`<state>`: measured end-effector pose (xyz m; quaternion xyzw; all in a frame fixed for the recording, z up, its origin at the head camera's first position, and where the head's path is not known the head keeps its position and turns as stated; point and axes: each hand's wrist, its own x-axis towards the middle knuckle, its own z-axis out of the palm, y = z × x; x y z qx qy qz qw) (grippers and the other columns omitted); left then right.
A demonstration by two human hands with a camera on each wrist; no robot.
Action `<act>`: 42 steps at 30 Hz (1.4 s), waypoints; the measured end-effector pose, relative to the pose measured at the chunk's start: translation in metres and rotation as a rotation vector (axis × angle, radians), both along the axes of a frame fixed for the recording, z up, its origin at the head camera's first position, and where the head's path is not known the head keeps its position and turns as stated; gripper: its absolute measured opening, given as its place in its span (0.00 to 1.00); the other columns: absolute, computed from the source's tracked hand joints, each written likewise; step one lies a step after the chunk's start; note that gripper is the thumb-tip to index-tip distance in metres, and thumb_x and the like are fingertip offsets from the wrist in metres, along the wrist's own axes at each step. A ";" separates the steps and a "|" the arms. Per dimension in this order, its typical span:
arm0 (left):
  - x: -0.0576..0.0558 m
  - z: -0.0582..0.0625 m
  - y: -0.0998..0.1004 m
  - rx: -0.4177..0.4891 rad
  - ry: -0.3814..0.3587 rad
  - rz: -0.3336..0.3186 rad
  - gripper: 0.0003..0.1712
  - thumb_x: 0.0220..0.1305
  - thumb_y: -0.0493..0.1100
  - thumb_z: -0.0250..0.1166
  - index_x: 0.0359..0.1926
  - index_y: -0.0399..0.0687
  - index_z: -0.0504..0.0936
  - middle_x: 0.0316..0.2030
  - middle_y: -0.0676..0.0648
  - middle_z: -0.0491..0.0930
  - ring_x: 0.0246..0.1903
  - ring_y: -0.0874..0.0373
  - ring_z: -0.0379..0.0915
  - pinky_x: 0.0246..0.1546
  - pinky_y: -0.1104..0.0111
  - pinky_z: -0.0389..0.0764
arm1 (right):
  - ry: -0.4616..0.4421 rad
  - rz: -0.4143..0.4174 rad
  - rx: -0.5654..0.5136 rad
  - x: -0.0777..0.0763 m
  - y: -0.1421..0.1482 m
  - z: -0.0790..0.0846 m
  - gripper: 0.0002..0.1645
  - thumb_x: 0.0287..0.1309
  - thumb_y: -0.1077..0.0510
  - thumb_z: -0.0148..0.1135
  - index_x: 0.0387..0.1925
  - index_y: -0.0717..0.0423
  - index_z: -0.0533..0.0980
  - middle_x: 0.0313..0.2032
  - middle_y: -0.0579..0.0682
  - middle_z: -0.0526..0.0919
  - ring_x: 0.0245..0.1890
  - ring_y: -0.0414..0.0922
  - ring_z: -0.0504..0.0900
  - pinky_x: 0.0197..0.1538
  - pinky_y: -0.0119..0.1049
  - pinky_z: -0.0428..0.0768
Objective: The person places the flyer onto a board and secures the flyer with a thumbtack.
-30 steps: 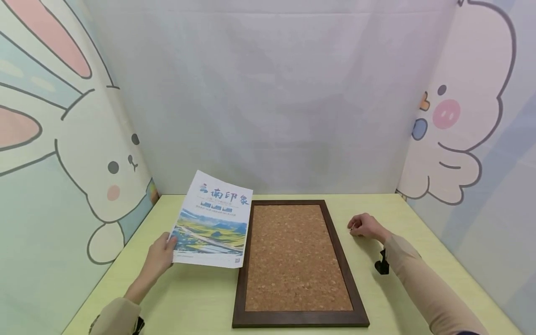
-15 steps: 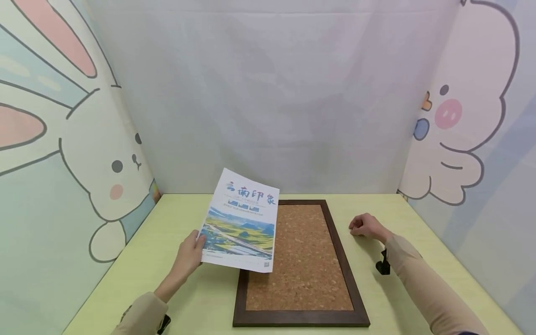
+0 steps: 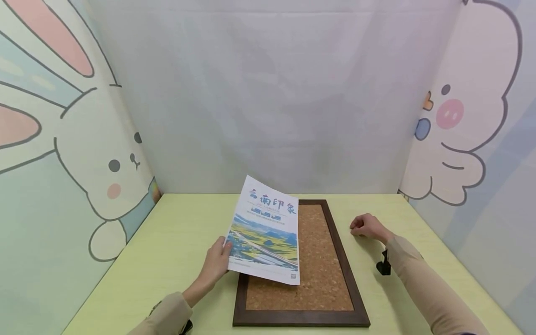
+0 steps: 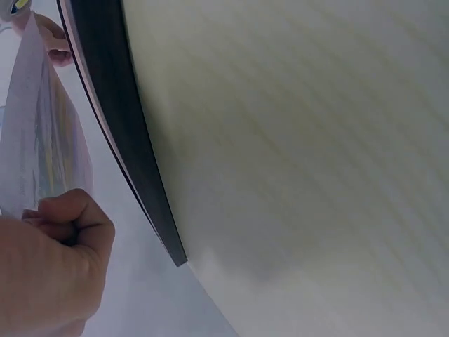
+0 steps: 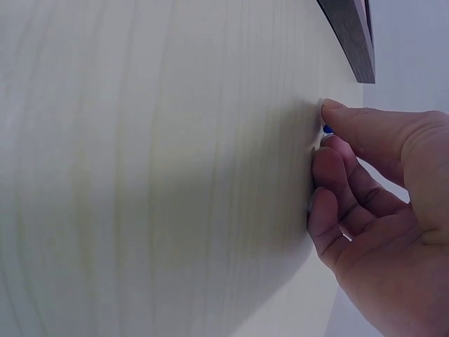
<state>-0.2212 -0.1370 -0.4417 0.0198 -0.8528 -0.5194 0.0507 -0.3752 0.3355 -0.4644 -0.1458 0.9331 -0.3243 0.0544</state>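
Note:
A printed poster sheet (image 3: 265,232) with blue lettering and a green-and-blue landscape tilts above the left part of a cork board (image 3: 320,260). My left hand (image 3: 216,260) pinches its lower left edge, thumb in front. In the left wrist view the curled fingers of this hand (image 4: 59,260) show beside the sheet (image 4: 42,133). To the right of the board, my right hand (image 3: 368,226) rests at the table with fingers curled. In the right wrist view, a small blue thing (image 5: 327,129) shows between thumb and forefinger; most of it is hidden.
A dark brown wooden frame (image 3: 301,318) borders the cork board, which lies flat on the pale yellow-green table (image 3: 188,218). A grey-white curtain (image 3: 272,93) stands behind, with cartoon-printed side panels left and right.
My left hand has carried the poster to the right, from beside the board to over its left part, lowering slightly. My right hand has stayed in place.

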 end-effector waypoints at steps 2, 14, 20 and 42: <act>0.002 -0.001 0.007 0.030 -0.010 -0.016 0.14 0.75 0.39 0.44 0.49 0.32 0.71 0.29 0.42 0.81 0.18 0.60 0.71 0.14 0.72 0.68 | 0.002 0.002 -0.003 0.000 0.000 0.000 0.07 0.52 0.63 0.68 0.33 0.65 0.81 0.23 0.48 0.80 0.23 0.39 0.73 0.27 0.31 0.73; 0.016 0.002 0.038 0.178 -0.098 -0.142 0.14 0.77 0.40 0.41 0.51 0.31 0.66 0.28 0.42 0.78 0.14 0.60 0.65 0.14 0.69 0.70 | 0.009 -0.008 -0.013 0.002 0.000 0.000 0.08 0.51 0.65 0.67 0.33 0.67 0.80 0.25 0.50 0.82 0.24 0.40 0.75 0.27 0.32 0.74; 0.022 0.002 0.048 0.200 -0.128 -0.188 0.15 0.76 0.40 0.42 0.52 0.31 0.64 0.32 0.39 0.79 0.17 0.59 0.69 0.16 0.65 0.74 | 0.010 -0.023 -0.001 0.002 -0.001 0.003 0.07 0.51 0.64 0.67 0.32 0.66 0.80 0.24 0.51 0.81 0.22 0.38 0.73 0.28 0.30 0.73; 0.022 -0.006 0.062 0.210 -0.180 -0.291 0.15 0.75 0.39 0.43 0.55 0.32 0.63 0.32 0.41 0.81 0.14 0.59 0.70 0.15 0.65 0.74 | 0.031 -0.026 -0.013 0.006 -0.002 0.002 0.07 0.51 0.65 0.67 0.32 0.67 0.81 0.25 0.53 0.82 0.23 0.38 0.73 0.27 0.31 0.72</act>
